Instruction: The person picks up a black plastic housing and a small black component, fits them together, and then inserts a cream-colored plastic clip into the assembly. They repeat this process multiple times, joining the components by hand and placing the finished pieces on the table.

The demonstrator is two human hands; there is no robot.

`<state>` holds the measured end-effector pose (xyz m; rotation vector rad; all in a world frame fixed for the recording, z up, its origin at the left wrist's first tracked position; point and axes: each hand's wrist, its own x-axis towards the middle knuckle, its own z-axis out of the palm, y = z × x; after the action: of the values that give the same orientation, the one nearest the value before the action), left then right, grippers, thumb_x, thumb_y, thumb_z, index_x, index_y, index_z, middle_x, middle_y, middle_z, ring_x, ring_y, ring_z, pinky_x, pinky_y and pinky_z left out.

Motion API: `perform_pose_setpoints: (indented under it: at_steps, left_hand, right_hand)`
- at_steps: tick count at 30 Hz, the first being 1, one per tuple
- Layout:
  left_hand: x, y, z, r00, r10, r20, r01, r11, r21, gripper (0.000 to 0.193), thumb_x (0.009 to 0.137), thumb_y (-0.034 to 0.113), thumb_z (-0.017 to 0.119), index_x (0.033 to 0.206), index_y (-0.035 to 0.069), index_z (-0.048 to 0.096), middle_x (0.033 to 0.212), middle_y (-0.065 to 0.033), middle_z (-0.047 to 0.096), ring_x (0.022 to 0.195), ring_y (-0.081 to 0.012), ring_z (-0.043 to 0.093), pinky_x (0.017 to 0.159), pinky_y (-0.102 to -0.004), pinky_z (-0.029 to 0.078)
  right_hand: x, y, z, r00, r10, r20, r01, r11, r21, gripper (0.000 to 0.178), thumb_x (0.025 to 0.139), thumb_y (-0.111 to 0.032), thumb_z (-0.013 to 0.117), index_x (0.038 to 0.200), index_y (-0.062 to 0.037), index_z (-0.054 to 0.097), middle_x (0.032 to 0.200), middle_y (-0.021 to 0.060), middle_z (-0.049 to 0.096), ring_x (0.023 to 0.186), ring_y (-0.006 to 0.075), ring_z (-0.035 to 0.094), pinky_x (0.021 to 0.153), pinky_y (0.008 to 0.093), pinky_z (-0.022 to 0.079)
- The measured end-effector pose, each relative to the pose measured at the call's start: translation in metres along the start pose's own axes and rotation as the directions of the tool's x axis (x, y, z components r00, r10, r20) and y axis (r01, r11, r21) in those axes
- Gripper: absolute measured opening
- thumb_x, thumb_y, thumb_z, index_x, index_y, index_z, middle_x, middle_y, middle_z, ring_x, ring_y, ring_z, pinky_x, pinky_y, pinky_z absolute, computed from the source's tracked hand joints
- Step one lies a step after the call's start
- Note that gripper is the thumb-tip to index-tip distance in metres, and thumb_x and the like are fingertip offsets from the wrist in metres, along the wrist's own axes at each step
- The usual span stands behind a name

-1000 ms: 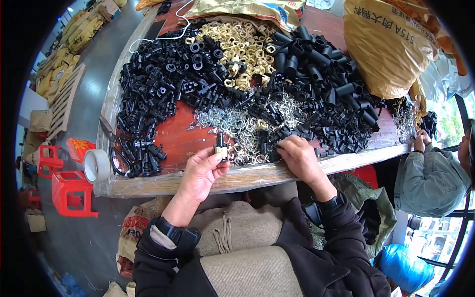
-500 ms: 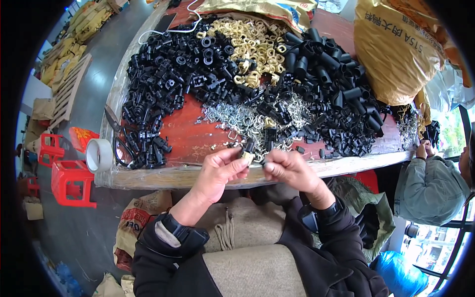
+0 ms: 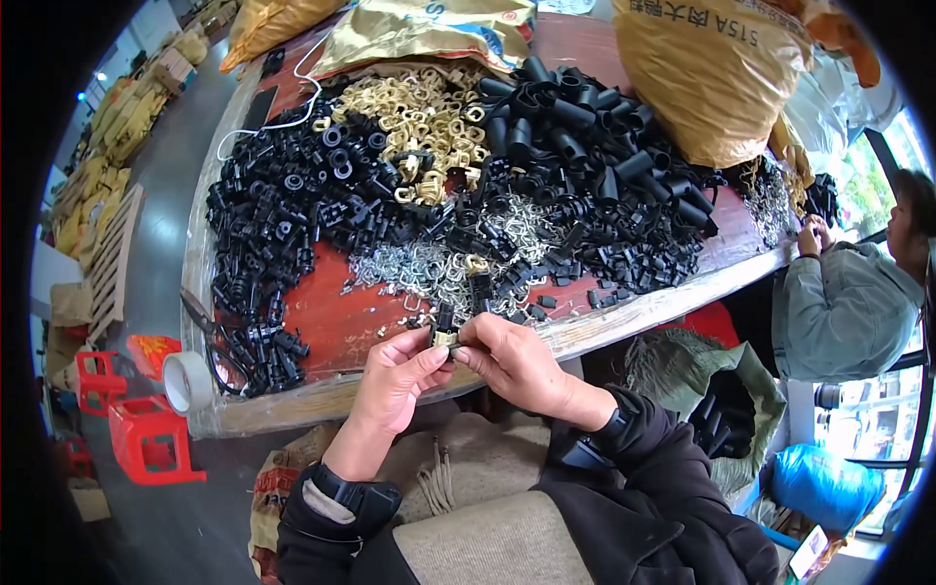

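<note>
Pinching one black-and-cream fitting (image 3: 445, 334), the left hand (image 3: 395, 377) is holding it near the worktop's (image 3: 333, 317) front edge. One right hand (image 3: 514, 370) is pressing finger and thumb together alongside; whether they're gripping anything, I cannot tell.

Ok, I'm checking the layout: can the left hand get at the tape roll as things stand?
Probably yes: the tape roll is at the table's near left corner with nothing seen lying over it, though the left hand holds a part.
</note>
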<state>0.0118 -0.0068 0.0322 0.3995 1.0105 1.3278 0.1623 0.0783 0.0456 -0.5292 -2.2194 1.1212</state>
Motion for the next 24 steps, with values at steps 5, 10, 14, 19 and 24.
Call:
perform_pose_setpoints:
  at_steps: [5,10,14,19,24]
  left_hand:
    - [0.001,0.001,0.008,0.998,-0.052,0.044,0.056,0.994,-0.096,0.025,0.076,0.007,0.058,0.099,0.001,0.053,0.085,-0.0051,0.060,0.071,-0.0116,0.058,0.063,-0.0232,0.049]
    - [-0.005,0.001,0.007,0.999,-0.004,0.043,0.009,0.993,-0.120,0.025,0.076,0.005,0.057,0.100,0.001,0.052,0.087,-0.0057,0.059,0.073,-0.0119,0.059,0.065,-0.0239,0.049]
    - [-0.007,0.001,0.010,0.998,0.066,0.004,-0.064,0.987,-0.150,0.025,0.076,0.005,0.057,0.100,0.000,0.052,0.089,-0.0063,0.059,0.074,-0.0123,0.058,0.066,-0.0242,0.049]
    - [-0.004,-0.002,0.015,0.995,0.012,0.101,-0.002,0.995,-0.101,0.025,0.077,0.005,0.057,0.100,0.001,0.052,0.090,-0.0062,0.058,0.076,-0.0125,0.058,0.068,-0.0246,0.049]
    - [-0.006,-0.003,0.025,0.991,-0.039,0.128,0.054,0.991,-0.120,0.022,0.078,0.007,0.056,0.099,0.001,0.053,0.089,-0.0057,0.058,0.076,-0.0126,0.058,0.068,-0.0248,0.049]
  right_hand:
    - [-0.008,-0.004,0.001,0.990,-0.050,-0.129,0.048,0.999,-0.015,0.010,0.076,-0.006,0.056,0.081,-0.0011,0.049,0.070,0.0109,0.049,0.061,0.0257,0.052,0.052,0.0305,0.041]
    - [-0.004,-0.004,0.004,0.985,-0.081,-0.151,0.085,0.996,0.017,0.012,0.075,-0.004,0.057,0.083,-0.0005,0.049,0.069,0.0107,0.049,0.060,0.0255,0.052,0.053,0.0311,0.042]
    - [0.002,-0.005,-0.002,0.987,-0.116,-0.113,0.130,0.983,0.129,0.014,0.074,-0.003,0.057,0.085,-0.0003,0.050,0.071,0.0108,0.049,0.062,0.0248,0.052,0.053,0.0309,0.043]
    - [-0.004,-0.002,-0.006,0.967,-0.155,-0.205,0.164,0.986,0.032,0.014,0.074,-0.003,0.058,0.087,-0.0008,0.053,0.073,0.0091,0.050,0.063,0.0224,0.052,0.054,0.0299,0.043]
    - [-0.011,0.010,-0.002,0.920,-0.251,-0.300,0.257,0.966,-0.019,0.019,0.072,-0.004,0.060,0.091,-0.0019,0.057,0.076,0.0076,0.049,0.065,0.0207,0.051,0.055,0.0290,0.043]
